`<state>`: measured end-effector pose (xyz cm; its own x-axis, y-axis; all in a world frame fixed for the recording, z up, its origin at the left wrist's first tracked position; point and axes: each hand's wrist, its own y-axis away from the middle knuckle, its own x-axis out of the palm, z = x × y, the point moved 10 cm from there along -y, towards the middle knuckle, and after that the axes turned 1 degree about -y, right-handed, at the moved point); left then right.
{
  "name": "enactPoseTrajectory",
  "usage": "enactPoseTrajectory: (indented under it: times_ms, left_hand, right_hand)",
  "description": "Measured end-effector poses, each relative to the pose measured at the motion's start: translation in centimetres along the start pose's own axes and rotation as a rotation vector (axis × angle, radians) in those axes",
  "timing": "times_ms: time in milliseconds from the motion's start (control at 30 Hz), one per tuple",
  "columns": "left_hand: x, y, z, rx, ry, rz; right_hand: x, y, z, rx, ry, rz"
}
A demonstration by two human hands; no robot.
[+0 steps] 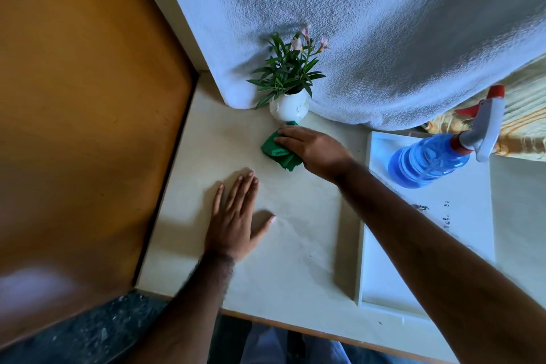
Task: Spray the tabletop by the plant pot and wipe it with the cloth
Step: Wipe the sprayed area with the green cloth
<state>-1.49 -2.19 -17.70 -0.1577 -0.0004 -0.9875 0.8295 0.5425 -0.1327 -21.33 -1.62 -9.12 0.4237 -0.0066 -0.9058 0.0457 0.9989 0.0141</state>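
Note:
A white plant pot [289, 107] with green leaves and pink flowers stands at the back of the cream tabletop [295, 260]. Just in front of it my right hand [314, 149] presses a bunched green cloth [279, 152] onto the tabletop, and the cloth's far end touches the pot's base. My left hand [236, 220] lies flat on the table nearer to me, fingers spread, holding nothing. A blue spray bottle [434, 157] with a white and red trigger head stands in a white tray [366, 275] to the right.
A grey-white textured fabric [384, 39] hangs behind the pot and over the table's back edge. An orange-brown wooden surface [82, 112] lies along the table's left side. The near table edge runs close to my body, with dark speckled floor at bottom left.

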Motion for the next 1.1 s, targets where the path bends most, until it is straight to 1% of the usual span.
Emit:
enactPoseTrajectory:
  times_ms: [67,133,200,367,433,567,700,800,933,1100]
  left_hand:
    - [0.1,0.0,0.0,0.003,-0.007,0.002]
    - [0.0,-0.1,0.0,0.006,-0.010,-0.008]
    - [-0.1,-0.1,-0.1,0.007,-0.012,-0.005]
    - [-0.3,-0.1,0.0,0.001,-0.006,0.007]
    - [-0.3,-0.2,0.0,-0.007,-0.001,0.022]
    - [-0.7,-0.3,-0.1,-0.019,0.015,0.031]
    - [-1.1,-0.2,-0.4,-0.006,0.024,0.013]
    - [-1.4,-0.2,-0.5,-0.004,0.016,-0.004]
    - [-1.7,-0.1,-0.7,-0.003,0.006,-0.020]
    - [-1.9,-0.1,-0.8,-0.001,-0.003,-0.024]
  right_hand:
    - [0.5,0.4,-1.4,0.119,-0.066,0.026]
    - [0.1,0.6,-2.2,0.166,-0.098,-0.007]
    - [-0.7,0.6,-1.9,0.154,-0.095,-0.042]
    - [-4.2,3.2,1.2,0.042,-0.043,-0.188]
    - [-5.3,5.4,1.8,0.058,-0.034,-0.241]
    - [-6.1,12.6,2.1,0.145,0.011,-0.374]
    - [-5.1,21.5,0.1,0.380,0.065,-0.463]
    - [-3.4,26.3,-1.7,0.515,0.102,-0.463]
    - [-1.1,28.7,-3.1,0.529,0.177,-0.400]
    - [3.1,30.1,-3.8,0.527,0.230,-0.209]
